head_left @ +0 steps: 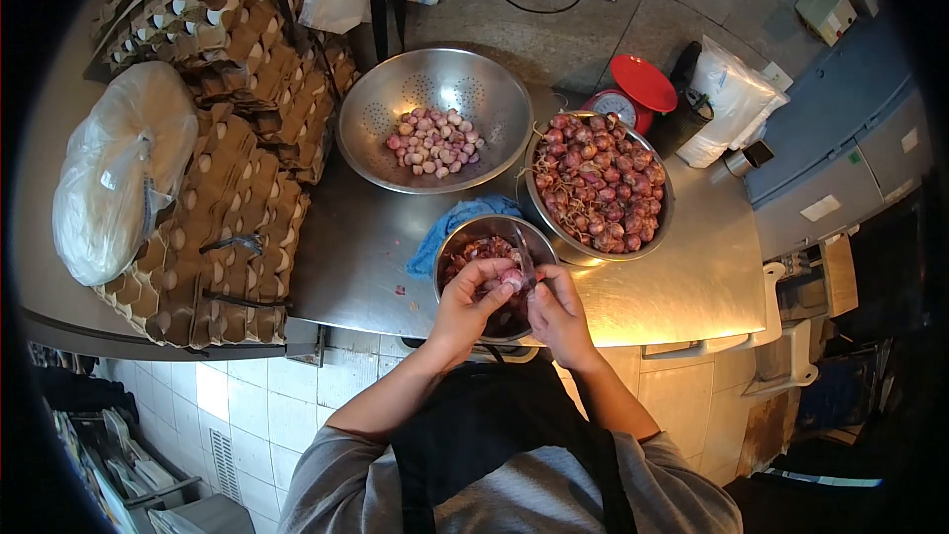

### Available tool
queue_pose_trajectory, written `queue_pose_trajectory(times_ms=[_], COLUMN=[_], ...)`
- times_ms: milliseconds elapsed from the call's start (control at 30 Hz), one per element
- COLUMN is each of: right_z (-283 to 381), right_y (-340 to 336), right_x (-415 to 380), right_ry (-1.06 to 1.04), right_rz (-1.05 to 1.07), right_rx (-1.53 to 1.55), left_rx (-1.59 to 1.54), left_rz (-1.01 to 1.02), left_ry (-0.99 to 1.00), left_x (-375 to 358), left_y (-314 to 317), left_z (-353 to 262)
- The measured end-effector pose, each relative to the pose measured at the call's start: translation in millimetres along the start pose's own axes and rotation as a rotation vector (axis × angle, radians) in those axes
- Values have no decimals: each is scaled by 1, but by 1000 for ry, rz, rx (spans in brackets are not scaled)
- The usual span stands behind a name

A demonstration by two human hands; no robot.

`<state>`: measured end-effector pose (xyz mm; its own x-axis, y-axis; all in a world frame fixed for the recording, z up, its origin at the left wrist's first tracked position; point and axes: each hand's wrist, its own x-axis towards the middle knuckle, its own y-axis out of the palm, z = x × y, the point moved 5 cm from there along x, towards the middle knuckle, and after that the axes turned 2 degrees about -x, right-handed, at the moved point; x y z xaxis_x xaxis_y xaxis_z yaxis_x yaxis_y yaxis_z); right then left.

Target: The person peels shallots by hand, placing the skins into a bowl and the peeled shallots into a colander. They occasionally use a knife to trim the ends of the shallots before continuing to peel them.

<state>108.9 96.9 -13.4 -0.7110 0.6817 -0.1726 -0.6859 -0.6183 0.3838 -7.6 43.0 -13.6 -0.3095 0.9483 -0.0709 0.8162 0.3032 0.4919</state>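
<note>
My left hand [473, 302] pinches a small pinkish shallot [512, 279] over a metal bowl [444, 247] with dark red skins [474, 253] in it. In my right hand [560, 313] is a knife [524, 249], its blade pointing up and away from me beside the shallot. The fingers partly hide the knife's handle. Beyond the bowl, a perforated steel colander [366, 129] contains pale peeled shallots [435, 141]. To its right, a big metal bowl [668, 213] is heaped with red unpeeled shallots [601, 180].
A blue cloth [457, 224] lies against the small bowl on the steel table [351, 272]. Stacked egg trays [213, 227] and a white plastic bag [124, 168] stand at left. A red scale [643, 89] is behind the large bowl. Grey cabinets [825, 173] stand at right.
</note>
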Motion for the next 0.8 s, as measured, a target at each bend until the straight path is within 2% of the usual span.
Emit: queue_pose_trajectory(times_ms=[233, 333, 433, 633, 800], right_z=[17, 9, 7, 1, 2], right_y=[-6, -6, 6, 12, 9], right_x=[4, -3, -18, -17, -15], right_ry=[9, 64, 151, 66, 53], right_rz=[-123, 45, 74, 136, 89], right_rx=[-119, -81, 144, -79, -101], left_rx=[-272, -342, -379, -362, -90], left_rz=[73, 52, 7, 2, 18], left_ry=[-158, -140, -94, -88, 27], left_x=[-5, -2, 1, 2, 3], left_y=[5, 4, 1, 0, -6], left_z=[-7, -8, -4, -3, -3])
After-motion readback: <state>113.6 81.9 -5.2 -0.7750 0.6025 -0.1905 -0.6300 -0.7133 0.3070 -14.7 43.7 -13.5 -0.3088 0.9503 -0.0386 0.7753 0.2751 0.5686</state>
